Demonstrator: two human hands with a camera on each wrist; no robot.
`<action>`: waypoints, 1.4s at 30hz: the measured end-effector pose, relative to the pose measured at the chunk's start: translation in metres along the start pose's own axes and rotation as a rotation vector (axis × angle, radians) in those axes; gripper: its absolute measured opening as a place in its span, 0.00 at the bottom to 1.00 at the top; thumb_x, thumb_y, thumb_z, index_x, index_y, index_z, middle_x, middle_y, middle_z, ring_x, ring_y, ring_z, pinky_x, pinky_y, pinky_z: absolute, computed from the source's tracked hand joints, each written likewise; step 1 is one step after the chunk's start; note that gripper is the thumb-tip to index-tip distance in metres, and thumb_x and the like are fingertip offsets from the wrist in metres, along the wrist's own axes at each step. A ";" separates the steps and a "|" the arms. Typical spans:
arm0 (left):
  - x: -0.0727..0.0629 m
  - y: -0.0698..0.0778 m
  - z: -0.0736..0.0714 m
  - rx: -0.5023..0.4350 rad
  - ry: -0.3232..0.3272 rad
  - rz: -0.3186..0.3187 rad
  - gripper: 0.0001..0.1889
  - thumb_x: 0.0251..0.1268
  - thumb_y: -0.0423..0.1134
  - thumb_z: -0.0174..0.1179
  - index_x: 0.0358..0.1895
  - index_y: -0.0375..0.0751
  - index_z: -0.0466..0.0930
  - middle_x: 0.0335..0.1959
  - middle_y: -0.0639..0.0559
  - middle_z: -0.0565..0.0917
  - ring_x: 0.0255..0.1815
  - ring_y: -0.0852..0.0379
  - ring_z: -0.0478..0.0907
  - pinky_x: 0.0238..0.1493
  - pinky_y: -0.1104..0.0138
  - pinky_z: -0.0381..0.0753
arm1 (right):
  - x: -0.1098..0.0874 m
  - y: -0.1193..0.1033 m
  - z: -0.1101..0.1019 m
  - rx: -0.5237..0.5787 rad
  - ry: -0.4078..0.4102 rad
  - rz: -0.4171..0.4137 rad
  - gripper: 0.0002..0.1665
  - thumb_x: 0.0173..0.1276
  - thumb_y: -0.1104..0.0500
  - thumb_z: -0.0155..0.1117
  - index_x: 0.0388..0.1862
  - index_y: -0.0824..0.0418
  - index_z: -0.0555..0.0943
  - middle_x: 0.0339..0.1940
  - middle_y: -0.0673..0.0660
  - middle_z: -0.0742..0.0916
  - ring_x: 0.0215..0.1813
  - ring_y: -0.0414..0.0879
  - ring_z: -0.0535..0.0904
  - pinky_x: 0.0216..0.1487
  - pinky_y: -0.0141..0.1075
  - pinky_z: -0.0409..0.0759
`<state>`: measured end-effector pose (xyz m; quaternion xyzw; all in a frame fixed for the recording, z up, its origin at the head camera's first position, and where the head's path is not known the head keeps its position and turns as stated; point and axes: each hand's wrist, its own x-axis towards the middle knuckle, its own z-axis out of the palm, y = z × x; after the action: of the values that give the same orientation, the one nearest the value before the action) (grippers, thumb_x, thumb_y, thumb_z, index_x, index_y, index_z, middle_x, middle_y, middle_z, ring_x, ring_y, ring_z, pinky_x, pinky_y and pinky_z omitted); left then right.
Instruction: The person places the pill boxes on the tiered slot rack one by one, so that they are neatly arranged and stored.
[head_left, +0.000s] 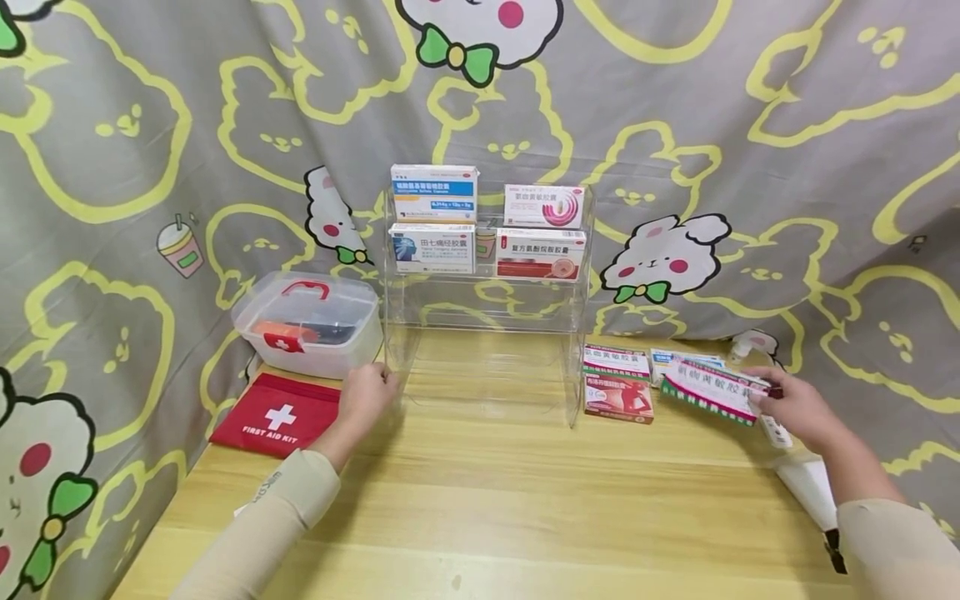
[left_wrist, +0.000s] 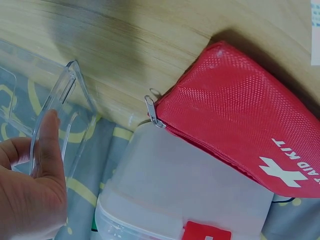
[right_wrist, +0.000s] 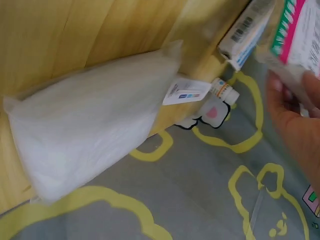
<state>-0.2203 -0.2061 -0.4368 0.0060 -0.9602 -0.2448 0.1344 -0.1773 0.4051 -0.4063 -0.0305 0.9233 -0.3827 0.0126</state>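
Note:
My left hand (head_left: 367,396) grips the left side panel of a clear tiered display stand (head_left: 487,375). In the left wrist view the thumb (left_wrist: 49,142) lies along the panel's clear edge (left_wrist: 71,82). On the stand's upper two tiers stand medicine boxes, among them a blue-and-white one (head_left: 433,193) and a red-and-white one (head_left: 540,254). To the right of the stand, my right hand (head_left: 798,408) holds a white medicine box (head_left: 708,387) with pink and green stripes by its right end, tilted above the table. The right wrist view shows only part of that box (right_wrist: 306,40).
Left of the stand are a clear-lidded first aid box (head_left: 322,321) and a red zip pouch (head_left: 277,414). A red medicine box (head_left: 618,398) and others lie right of it. Farther right are a small white bottle (right_wrist: 226,91) and a white plastic-wrapped pack (right_wrist: 95,120). Patterned curtain (head_left: 480,108) hangs behind.

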 end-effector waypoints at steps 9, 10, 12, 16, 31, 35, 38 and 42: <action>-0.002 -0.005 -0.001 0.000 -0.003 -0.002 0.12 0.55 0.35 0.56 0.15 0.41 0.73 0.13 0.52 0.73 0.19 0.52 0.67 0.22 0.63 0.66 | 0.003 -0.026 -0.004 0.769 0.324 -0.069 0.18 0.62 0.75 0.56 0.44 0.55 0.75 0.35 0.48 0.76 0.32 0.33 0.78 0.34 0.24 0.79; -0.002 -0.005 -0.001 -0.002 -0.003 -0.002 0.12 0.55 0.35 0.56 0.15 0.41 0.73 0.13 0.52 0.73 0.19 0.52 0.67 0.22 0.63 0.67 | 0.004 -0.031 -0.003 0.782 0.344 -0.072 0.17 0.62 0.74 0.57 0.44 0.55 0.75 0.36 0.48 0.76 0.32 0.33 0.78 0.33 0.24 0.79; -0.002 -0.006 -0.001 -0.007 -0.003 -0.001 0.12 0.55 0.35 0.56 0.15 0.41 0.73 0.13 0.52 0.73 0.19 0.52 0.67 0.22 0.63 0.67 | 0.005 -0.040 -0.003 0.756 0.375 -0.070 0.15 0.62 0.72 0.58 0.44 0.55 0.76 0.36 0.48 0.76 0.33 0.33 0.77 0.32 0.24 0.79; -0.001 -0.007 0.000 -0.011 0.002 0.020 0.12 0.55 0.33 0.56 0.15 0.40 0.74 0.13 0.52 0.74 0.19 0.52 0.68 0.23 0.63 0.68 | 0.009 -0.061 -0.002 0.653 0.442 -0.043 0.14 0.61 0.68 0.62 0.43 0.53 0.78 0.35 0.47 0.76 0.34 0.33 0.73 0.31 0.22 0.77; 0.001 -0.003 0.003 -0.037 -0.016 0.012 0.14 0.54 0.32 0.55 0.13 0.42 0.69 0.11 0.53 0.70 0.18 0.54 0.66 0.21 0.65 0.65 | 0.029 -0.152 0.018 0.895 0.465 -0.292 0.15 0.55 0.74 0.65 0.41 0.63 0.80 0.32 0.52 0.82 0.34 0.39 0.75 0.30 0.26 0.80; 0.001 -0.002 0.004 -0.028 -0.011 0.029 0.12 0.54 0.32 0.55 0.13 0.41 0.71 0.12 0.52 0.72 0.18 0.53 0.67 0.21 0.64 0.67 | 0.038 -0.172 0.030 0.799 0.418 -0.314 0.16 0.57 0.71 0.66 0.45 0.62 0.79 0.35 0.51 0.82 0.36 0.39 0.77 0.32 0.26 0.79; 0.000 -0.001 0.003 -0.026 -0.003 0.043 0.12 0.53 0.32 0.55 0.14 0.41 0.72 0.13 0.51 0.73 0.18 0.53 0.68 0.22 0.63 0.68 | 0.044 -0.187 0.040 0.672 0.402 -0.309 0.20 0.58 0.67 0.67 0.50 0.60 0.78 0.38 0.50 0.81 0.38 0.39 0.76 0.33 0.25 0.79; 0.000 0.000 0.001 -0.028 0.012 0.039 0.12 0.52 0.31 0.54 0.13 0.41 0.71 0.12 0.51 0.72 0.18 0.53 0.66 0.21 0.64 0.67 | 0.054 -0.210 0.056 0.531 0.384 -0.318 0.22 0.59 0.62 0.67 0.54 0.60 0.77 0.37 0.48 0.80 0.40 0.39 0.75 0.34 0.25 0.79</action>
<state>-0.2201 -0.2055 -0.4380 -0.0134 -0.9558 -0.2553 0.1450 -0.2191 0.2138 -0.2970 -0.0971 0.7610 -0.6050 -0.2131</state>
